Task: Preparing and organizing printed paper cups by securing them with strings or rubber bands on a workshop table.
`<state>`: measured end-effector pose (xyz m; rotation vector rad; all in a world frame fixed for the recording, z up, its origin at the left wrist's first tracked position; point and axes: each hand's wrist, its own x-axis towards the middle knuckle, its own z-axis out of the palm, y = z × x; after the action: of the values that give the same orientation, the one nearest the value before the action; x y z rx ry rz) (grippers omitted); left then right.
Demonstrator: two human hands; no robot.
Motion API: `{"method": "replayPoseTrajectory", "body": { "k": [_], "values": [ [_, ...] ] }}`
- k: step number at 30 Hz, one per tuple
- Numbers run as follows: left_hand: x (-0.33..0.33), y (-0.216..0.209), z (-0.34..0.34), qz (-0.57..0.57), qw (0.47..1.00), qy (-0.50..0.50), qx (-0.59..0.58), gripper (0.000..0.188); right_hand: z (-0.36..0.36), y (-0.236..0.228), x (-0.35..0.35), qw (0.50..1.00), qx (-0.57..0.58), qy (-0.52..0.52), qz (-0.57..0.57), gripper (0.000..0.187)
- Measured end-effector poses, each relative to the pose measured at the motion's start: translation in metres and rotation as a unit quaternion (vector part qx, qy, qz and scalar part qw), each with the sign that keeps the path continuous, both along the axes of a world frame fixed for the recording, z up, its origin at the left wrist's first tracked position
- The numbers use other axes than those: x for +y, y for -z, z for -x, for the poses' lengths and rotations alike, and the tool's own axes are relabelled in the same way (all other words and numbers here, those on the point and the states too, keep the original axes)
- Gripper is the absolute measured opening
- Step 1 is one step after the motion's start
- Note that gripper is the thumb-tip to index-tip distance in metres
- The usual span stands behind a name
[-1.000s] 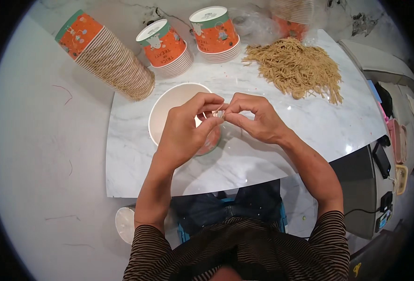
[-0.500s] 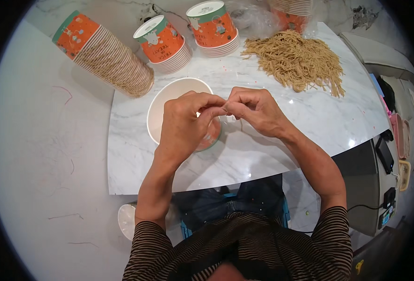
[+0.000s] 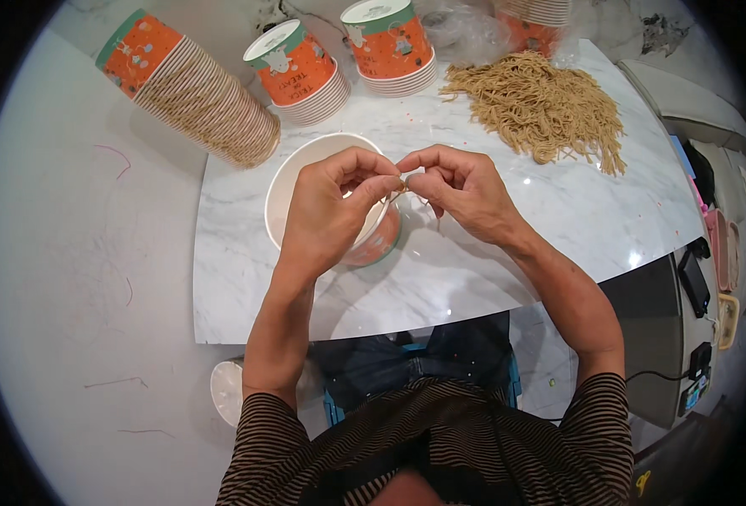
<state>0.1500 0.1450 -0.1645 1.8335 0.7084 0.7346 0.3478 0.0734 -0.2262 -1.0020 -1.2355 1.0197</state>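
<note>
My left hand (image 3: 327,202) and my right hand (image 3: 466,192) meet over the table, thumbs and forefingers pinched close together. Between the fingertips runs a thin tan cord (image 3: 438,223), with a loose end dangling beside the right hand. Just under my left hand a paper bucket (image 3: 380,243) lies tipped, its white mouth facing up and left. Its outer wall is orange with a green band. Whether the cord passes through the bucket's wall is hidden by the fingers. Farther back to the right lies a heap of similar tan cords (image 3: 537,105).
At the back left leans a long stack of nested buckets (image 3: 204,97). Two shorter upside-down stacks (image 3: 295,76) (image 3: 394,51) stand beside it, and another stack (image 3: 529,29) sits in clear plastic (image 3: 461,32). A white container (image 3: 226,392) stands below the table's left edge.
My fingertips have drawn slightly apart and shifted, so the cord between them and its hanging end now show more clearly. The bucket has stayed nearly in place.
</note>
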Motion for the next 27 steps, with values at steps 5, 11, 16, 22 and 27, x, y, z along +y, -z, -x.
{"method": "replayPoseTrajectory", "body": {
  "k": [5,11,16,22,27],
  "values": [
    [-0.001,-0.001,-0.001,-0.010,1.000,0.007,0.006,0.009,0.000,-0.002,0.000,1.000,-0.017,0.012,-0.002,0.020],
    [-0.005,-0.005,-0.003,-0.017,1.000,0.008,0.018,0.007,-0.002,0.000,0.000,1.000,-0.004,0.008,0.001,0.018],
    [-0.007,0.001,-0.003,-0.052,0.998,-0.023,-0.010,0.008,-0.001,0.002,-0.001,1.000,-0.004,0.010,0.004,0.016],
    [-0.022,-0.006,-0.008,-0.079,0.991,-0.104,0.000,0.007,0.001,-0.001,-0.005,0.999,-0.046,0.020,-0.011,0.015],
    [-0.025,0.001,-0.007,-0.205,0.973,-0.106,0.026,0.005,0.001,-0.001,-0.005,0.999,-0.042,0.019,-0.010,0.015]
  ]
}}
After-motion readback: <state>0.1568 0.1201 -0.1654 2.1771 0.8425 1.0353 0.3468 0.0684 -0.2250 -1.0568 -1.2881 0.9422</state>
